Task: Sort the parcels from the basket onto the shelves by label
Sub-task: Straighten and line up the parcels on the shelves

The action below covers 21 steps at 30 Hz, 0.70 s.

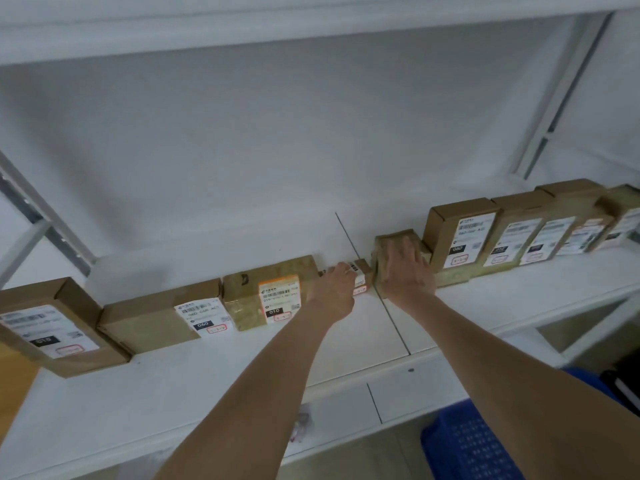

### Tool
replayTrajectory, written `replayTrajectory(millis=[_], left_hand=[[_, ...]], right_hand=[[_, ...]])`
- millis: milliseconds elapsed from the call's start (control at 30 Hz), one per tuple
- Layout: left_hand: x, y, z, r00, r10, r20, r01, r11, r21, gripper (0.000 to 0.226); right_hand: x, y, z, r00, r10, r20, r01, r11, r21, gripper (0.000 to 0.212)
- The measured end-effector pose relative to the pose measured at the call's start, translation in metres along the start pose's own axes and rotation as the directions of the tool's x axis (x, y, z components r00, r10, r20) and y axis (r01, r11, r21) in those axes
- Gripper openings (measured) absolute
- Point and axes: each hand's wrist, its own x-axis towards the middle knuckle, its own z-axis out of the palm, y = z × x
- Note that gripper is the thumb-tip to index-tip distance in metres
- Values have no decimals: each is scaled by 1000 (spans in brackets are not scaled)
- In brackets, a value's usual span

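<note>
Small parcel [360,276] upright on shelf [242,368], mid-row: light, stiff cardboard, probably; take by short ends. Gripped at left end by left hand [334,289]. Note right hand [408,268] spread flat against taped parcel [384,247] immediately right.

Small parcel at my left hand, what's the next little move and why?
Probably nudge the small parcel straight back until it sits snug in the row. It stands in the narrow gap between the 010 parcel and the taped parcel. Your right hand presses flat on the taped parcel, steadying it, and your left hand touches the small one.
</note>
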Motion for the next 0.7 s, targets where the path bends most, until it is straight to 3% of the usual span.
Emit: replayTrajectory(millis=[167, 333, 467, 700], left_hand=[[31, 43, 17, 988, -136, 67, 138, 990, -36, 62], [54, 50, 23, 945, -320, 67, 321, 947, -10, 77], [51, 41, 29, 933, -307, 187, 315, 949, -10, 68], [50, 44, 23, 937, -311, 159, 317, 948, -10, 61]], right_hand=[[16, 23, 1, 979, -179, 93, 187, 979, -82, 85], [26, 45, -3, 960, -230, 158, 253, 956, -149, 93], [26, 47, 4, 947, -225, 227, 267, 948, -175, 90], [25, 46, -5, 945, -266, 190, 292, 948, -126, 102]])
